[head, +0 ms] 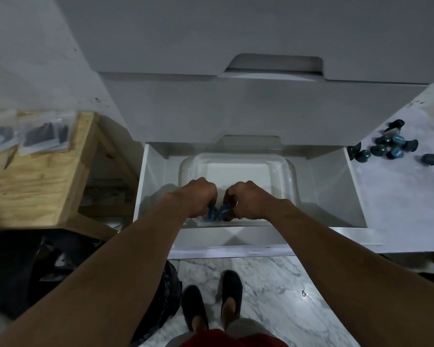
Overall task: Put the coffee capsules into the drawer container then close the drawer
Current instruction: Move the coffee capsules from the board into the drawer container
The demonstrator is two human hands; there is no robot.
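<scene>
Two capsules (211,212) are hanging low at the near wall of the container (236,156), the left hand (198,196) curling round one, the right hand (246,199) seemingly pinching the other, while the loose capsules (386,147) are lying farther right, nearest the right hand.

print on the capsules (398,140) is too blurred to read

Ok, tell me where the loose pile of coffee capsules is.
In the head view, the loose capsules lie on the white surface at the right, just beyond the right wall of the open drawer.
</scene>
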